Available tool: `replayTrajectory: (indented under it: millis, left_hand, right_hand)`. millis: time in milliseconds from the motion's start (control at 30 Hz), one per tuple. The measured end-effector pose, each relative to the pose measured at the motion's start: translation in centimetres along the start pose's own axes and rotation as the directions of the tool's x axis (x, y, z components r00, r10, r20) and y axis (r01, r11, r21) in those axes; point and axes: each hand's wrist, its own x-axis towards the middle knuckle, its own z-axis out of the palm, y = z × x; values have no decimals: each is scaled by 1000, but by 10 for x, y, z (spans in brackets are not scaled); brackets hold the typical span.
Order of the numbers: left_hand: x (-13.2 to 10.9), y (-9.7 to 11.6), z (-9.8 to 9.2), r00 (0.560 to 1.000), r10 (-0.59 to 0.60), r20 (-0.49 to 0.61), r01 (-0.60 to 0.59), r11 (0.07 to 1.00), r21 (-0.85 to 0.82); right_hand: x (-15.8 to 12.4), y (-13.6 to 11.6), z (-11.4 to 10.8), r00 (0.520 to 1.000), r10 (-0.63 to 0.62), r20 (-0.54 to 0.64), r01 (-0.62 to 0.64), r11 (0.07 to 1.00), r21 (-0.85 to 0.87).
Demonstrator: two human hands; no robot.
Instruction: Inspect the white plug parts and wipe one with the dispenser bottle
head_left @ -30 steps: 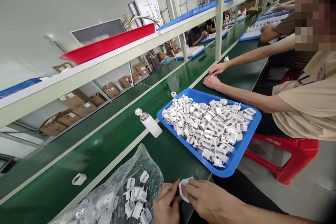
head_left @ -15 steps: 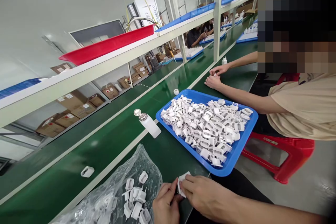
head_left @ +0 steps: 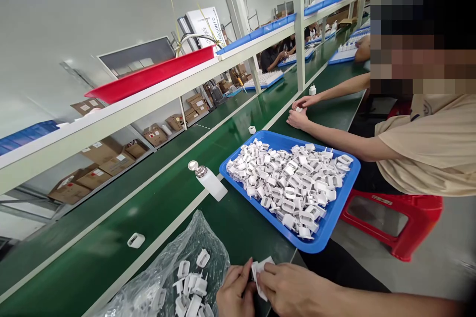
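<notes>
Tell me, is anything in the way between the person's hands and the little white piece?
Nothing visible is. The left hand and the right hand both pinch the small white piece between their fingertips, just right of the clear plastic bag of similar white parts.

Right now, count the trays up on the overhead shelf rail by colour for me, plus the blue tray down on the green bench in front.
Red tray on the shelf: 1
Blue trays on the shelf: too many run together, cannot tell
Blue tray of white plastic parts on the bench: 1
Total countable: 2

Tray (head_left: 336, 215) right of bottle (head_left: 208, 181); bag (head_left: 174, 262) apparently nearer.
</notes>
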Motion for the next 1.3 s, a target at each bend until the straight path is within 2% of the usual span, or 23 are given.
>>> replayTrajectory:
  millis: [133, 267, 367, 533, 700, 767, 833, 900, 933, 1033, 1133, 1200, 1300]
  left_hand:
    - [0, 0, -1, 1000, 0, 7, 0, 1000, 1]
    - [3, 2, -4, 1000, 18, 2, -18, 1000, 14]
    - [4, 2, -6, 999, 32, -7, -32, 999, 31]
    - [2, 2, -7, 1000, 28, -12, -28, 999, 42]
    - [2, 5, -7, 999, 16, -29, -15, 999, 28]
    - [2, 7, -7, 999, 11, -36, -10, 1000, 23]
    - [3, 8, -8, 999, 3, -36, -2, 1000, 25]
    - [4, 9, -10, 999, -19, -33, 20, 999, 30]
    - [5, 10, -11, 999, -38, -31, 39, 999, 29]
    - [8, 15, -17, 990, -140, -17, 141, 990, 26]
    - [11, 20, -21, 975, -220, 17, 220, 976, 1]
    - [12, 23, -23, 973, -231, 25, 232, 972, -33]
    - [12, 26, -25, 969, -245, 19, 245, 969, -37]
  right_hand:
    - [0, 4, 2, 1000, 18, 20, -18, 1000, 5]
    - [5, 13, -1, 993, 116, 19, -116, 993, -16]
    - [7, 8, -4, 983, 183, -7, -183, 983, -31]
    - [3, -8, 0, 994, 104, -35, -103, 994, 36]
    - [-1, -3, -3, 997, 76, -28, -72, 989, 127]
    - [1, 2, -6, 995, 96, -19, -91, 981, 170]
    - [4, 5, -7, 983, 182, -9, -175, 957, 231]
    - [8, 5, -8, 939, 343, 4, -325, 885, 333]
    - [8, 4, -9, 900, 436, 16, -406, 822, 399]
    - [8, -3, -12, 742, 665, 84, -578, 571, 582]
    - [6, -9, -14, 611, 775, 160, -634, 359, 685]
    - [4, -10, -14, 564, 801, 203, -633, 261, 729]
    - [4, -6, -12, 553, 795, 250, -605, 177, 776]
